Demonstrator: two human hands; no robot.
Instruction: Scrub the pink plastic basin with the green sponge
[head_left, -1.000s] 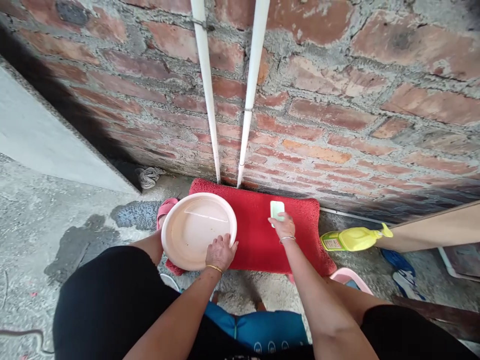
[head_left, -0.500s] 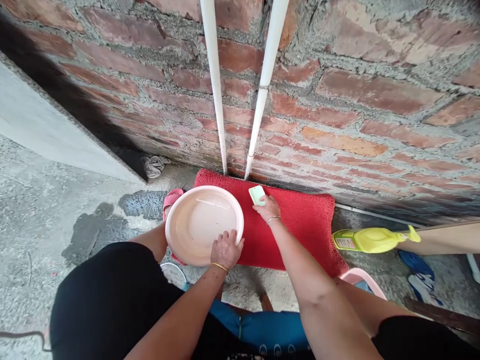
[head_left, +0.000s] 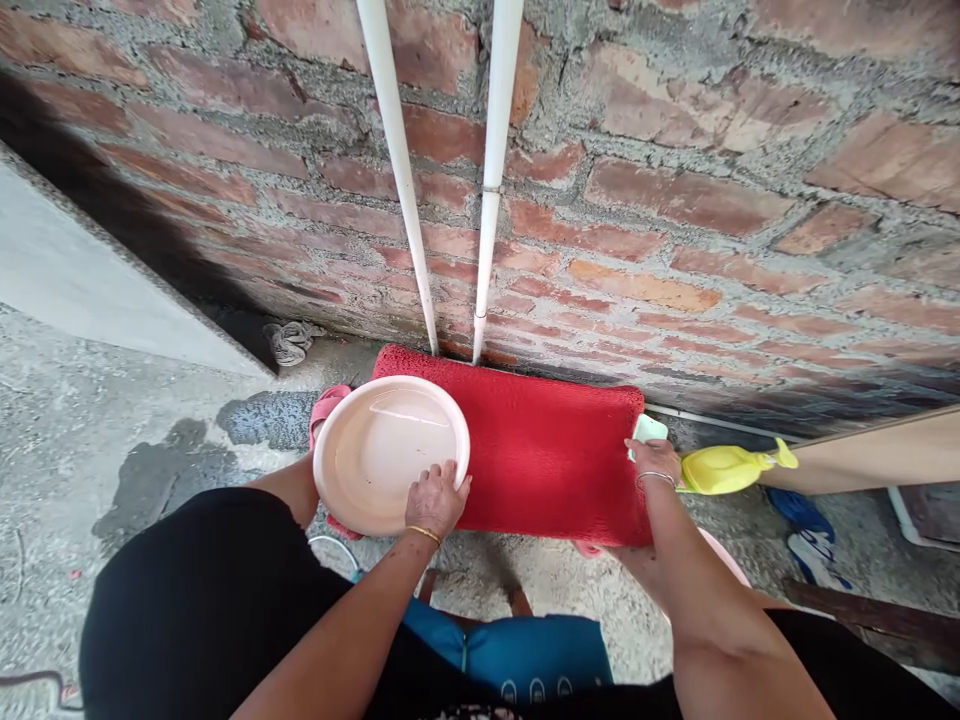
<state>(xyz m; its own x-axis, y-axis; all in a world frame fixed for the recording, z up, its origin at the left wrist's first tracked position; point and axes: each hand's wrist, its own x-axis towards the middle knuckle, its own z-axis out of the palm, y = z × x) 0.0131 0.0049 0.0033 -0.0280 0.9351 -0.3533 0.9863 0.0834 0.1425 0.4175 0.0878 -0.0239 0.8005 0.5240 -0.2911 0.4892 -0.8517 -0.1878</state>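
Observation:
My left hand point(head_left: 437, 498) grips the right rim of a pale pink basin point(head_left: 339, 478), fingers inside and thumb outside. Shallow water appears to lie in the basin, which rests on the left end of a red mat point(head_left: 551, 455). At the mat's right end, my right hand point(head_left: 658, 460) is closed around a pale green, flat block with rounded corners point(head_left: 650, 430). Its underside is hidden, so I cannot make out whether it has bristles. Just right of that hand lies a yellow squeeze bottle point(head_left: 721, 471), its lower end partly covered by the hand.
A brick wall point(head_left: 622, 240) with two white pipes point(head_left: 487, 220) runs behind the mat. Pink slippers point(head_left: 327, 408) show by the basin. A white slab point(head_left: 112, 260) leans at left; blue-and-white shoes or cloth point(head_left: 814, 550) lie at right. Another pink tub point(head_left: 724, 555) is partly behind my right arm.
My right hand has moved from the mat's middle to its right end with the pale green block. The left hand stays on the basin rim. The view has shifted slightly right.

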